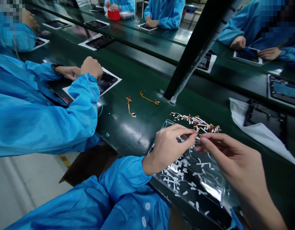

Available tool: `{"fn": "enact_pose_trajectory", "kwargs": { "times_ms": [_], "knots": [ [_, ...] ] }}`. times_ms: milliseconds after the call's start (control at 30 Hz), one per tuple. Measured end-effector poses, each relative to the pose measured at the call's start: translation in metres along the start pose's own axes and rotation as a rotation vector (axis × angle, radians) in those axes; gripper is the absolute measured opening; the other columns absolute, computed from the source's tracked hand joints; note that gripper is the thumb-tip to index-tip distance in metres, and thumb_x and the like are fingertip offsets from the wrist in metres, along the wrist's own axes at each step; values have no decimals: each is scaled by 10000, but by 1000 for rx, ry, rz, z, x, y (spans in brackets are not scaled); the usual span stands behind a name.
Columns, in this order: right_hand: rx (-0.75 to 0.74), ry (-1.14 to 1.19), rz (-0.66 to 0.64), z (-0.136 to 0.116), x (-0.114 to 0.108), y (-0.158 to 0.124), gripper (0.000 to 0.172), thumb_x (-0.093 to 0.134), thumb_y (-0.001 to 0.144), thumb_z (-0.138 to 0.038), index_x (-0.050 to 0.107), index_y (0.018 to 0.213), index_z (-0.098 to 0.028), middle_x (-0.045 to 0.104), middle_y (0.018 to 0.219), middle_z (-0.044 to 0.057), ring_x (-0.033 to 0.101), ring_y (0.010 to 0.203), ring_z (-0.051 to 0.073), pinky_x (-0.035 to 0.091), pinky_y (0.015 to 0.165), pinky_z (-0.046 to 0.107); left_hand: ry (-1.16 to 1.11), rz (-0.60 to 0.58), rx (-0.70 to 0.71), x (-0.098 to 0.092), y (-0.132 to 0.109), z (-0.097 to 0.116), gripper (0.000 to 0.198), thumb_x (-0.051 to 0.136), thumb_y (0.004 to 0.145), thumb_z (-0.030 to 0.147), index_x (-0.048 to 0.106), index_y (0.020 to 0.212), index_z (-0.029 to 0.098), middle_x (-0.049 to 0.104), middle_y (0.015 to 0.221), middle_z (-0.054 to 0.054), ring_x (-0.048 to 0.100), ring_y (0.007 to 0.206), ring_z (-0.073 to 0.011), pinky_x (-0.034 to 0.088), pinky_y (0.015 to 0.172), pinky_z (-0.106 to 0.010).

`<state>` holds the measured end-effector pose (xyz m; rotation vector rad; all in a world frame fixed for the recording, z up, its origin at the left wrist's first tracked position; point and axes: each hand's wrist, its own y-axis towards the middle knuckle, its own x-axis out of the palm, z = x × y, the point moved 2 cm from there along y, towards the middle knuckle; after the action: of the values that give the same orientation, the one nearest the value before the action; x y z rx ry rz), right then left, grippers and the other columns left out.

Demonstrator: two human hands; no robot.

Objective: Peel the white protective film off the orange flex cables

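Note:
My left hand (170,147) and my right hand (230,158) meet fingertip to fingertip above a clear plastic tray (209,188) on the green bench. Both pinch one small part between them, too small to name. The tray holds several small white strips (176,177). Just beyond my fingers lies a row of small flex parts with white tabs and orange ends (196,122). My left sleeve is blue.
Two orange flex cables (130,107) (149,99) lie on the bench (128,127) to the left. A co-worker's hands (91,67) rest on a dark panel (105,81) on white paper. A black post (197,44) slants up. More panels and workers sit across.

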<state>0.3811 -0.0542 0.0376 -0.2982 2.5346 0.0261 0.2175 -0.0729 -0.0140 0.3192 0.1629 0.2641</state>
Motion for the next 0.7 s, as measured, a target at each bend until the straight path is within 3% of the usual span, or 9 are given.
{"fn": "enact_pose_trajectory", "kwargs": {
  "times_ms": [233, 333, 433, 533, 633, 700],
  "knots": [
    [-63, -130, -11, 5, 7, 3, 201, 680, 849, -563, 726, 943, -391, 743, 853, 24, 719, 783, 328, 604, 794, 512, 270, 71, 139, 0, -2, 2, 98, 660, 905, 218, 756, 886, 215, 779, 905, -11, 727, 849, -167, 581, 764, -318],
    [-67, -148, -35, 5, 5, 3, 190, 672, 860, -565, 715, 932, -393, 739, 847, 13, 709, 769, 308, 586, 773, 478, 295, 53, 127, -2, -2, 1, 77, 660, 888, 214, 736, 878, 220, 760, 891, 3, 703, 808, -147, 548, 708, -291],
    [-16, -130, -16, 5, -4, 4, 222, 690, 838, -597, 714, 900, -386, 705, 762, 5, 663, 686, 277, 546, 669, 432, 271, -11, 35, -7, -1, -1, 67, 662, 869, 209, 727, 869, 226, 753, 932, 12, 678, 793, -130, 503, 632, -258],
    [39, -106, -13, 8, -13, 8, 299, 730, 777, -636, 739, 879, -355, 714, 786, 15, 628, 666, 247, 487, 573, 373, 178, -153, -44, -13, 2, -4, 157, 646, 853, 159, 747, 939, 243, 754, 997, 20, 679, 822, -113, 496, 631, -227],
    [36, -89, -91, 12, -14, 13, 337, 752, 753, -636, 756, 891, -328, 738, 846, 18, 633, 700, 220, 485, 593, 334, 4, -281, -114, -15, 5, -7, 264, 662, 863, 173, 747, 1101, 247, 748, 1088, -7, 691, 836, -104, 517, 641, -203],
    [28, -80, -138, 14, -12, 14, 339, 751, 767, -624, 765, 916, -320, 731, 822, 14, 631, 697, 205, 493, 609, 317, -64, -277, -119, -16, 7, -7, 192, 667, 899, 225, 755, 1069, 225, 749, 1058, -20, 686, 830, -101, 516, 637, -193]
  ]
}}
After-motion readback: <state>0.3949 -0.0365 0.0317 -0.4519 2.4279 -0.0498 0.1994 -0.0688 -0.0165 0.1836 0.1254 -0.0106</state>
